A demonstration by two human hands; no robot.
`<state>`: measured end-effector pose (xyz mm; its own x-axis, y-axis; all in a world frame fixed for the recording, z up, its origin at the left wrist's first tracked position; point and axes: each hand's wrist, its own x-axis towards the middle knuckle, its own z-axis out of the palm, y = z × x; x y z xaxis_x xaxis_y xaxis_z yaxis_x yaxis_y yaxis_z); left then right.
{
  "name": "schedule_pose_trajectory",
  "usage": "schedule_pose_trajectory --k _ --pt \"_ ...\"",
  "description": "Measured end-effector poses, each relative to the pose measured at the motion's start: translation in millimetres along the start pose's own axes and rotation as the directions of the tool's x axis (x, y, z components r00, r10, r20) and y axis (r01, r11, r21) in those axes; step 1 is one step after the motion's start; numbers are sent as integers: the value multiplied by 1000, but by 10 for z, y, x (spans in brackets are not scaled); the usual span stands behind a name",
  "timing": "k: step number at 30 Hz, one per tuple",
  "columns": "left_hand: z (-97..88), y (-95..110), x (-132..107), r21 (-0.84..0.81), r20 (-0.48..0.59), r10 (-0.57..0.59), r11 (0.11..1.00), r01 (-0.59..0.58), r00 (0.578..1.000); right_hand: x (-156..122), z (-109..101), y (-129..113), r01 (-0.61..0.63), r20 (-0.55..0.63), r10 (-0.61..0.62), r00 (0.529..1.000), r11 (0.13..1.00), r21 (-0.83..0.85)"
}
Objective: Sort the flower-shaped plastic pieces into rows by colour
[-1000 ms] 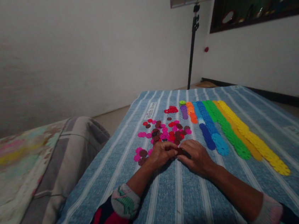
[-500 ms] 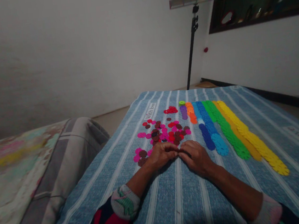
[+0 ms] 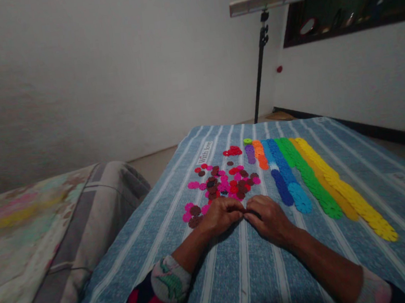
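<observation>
My left hand (image 3: 221, 215) and my right hand (image 3: 267, 216) rest close together on a blue striped cloth (image 3: 243, 267), fingertips meeting at the middle. Both have their fingers curled in a pinch; whatever sits between them is too small and dark to name. Just beyond the fingers lies a loose scatter of pink, red and brown discs (image 3: 223, 182). To the right, discs lie in sorted bands: purple (image 3: 249, 152), orange (image 3: 260, 155), blue (image 3: 285, 181), green (image 3: 310, 178) and yellow (image 3: 348, 194).
A small group of red discs (image 3: 232, 151) lies at the far side of the scatter. A grey and patterned cushion (image 3: 52, 239) lies to the left of the cloth. A light bar on a black stand (image 3: 260, 58) rises behind, near the white walls.
The view shifted slightly; both hands stay together at the same spot, with the fingertips drawn a little closer. The discs have not moved.
</observation>
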<state>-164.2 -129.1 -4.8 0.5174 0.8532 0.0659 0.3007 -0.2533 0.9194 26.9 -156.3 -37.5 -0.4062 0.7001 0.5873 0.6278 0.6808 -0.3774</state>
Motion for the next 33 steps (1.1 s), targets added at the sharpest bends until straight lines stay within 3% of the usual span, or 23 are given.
schedule_pose_trajectory --k 2,6,9,14,18,27,33 --pt "58 62 -79 237 29 94 966 -98 995 -41 -5 2 19 17 -19 1000 1000 0" --pt "244 122 -280 601 81 229 765 -231 970 -137 -25 -2 52 53 -53 997 998 30" --pt "340 125 -382 700 116 275 659 -275 954 -182 -45 -24 62 64 -64 996 998 32" --pt "358 118 -412 742 143 294 600 -299 945 -193 -61 -60 65 69 -67 995 997 31" --pt "354 94 -403 738 140 302 603 -303 943 -195 -55 -52 81 61 -82 995 996 25" --pt "325 74 -333 578 26 256 785 -223 966 -193 -24 -26 51 67 -55 996 997 55" --pt "273 80 -300 527 19 243 822 -216 970 -171 3 -8 43 69 -47 997 997 61"
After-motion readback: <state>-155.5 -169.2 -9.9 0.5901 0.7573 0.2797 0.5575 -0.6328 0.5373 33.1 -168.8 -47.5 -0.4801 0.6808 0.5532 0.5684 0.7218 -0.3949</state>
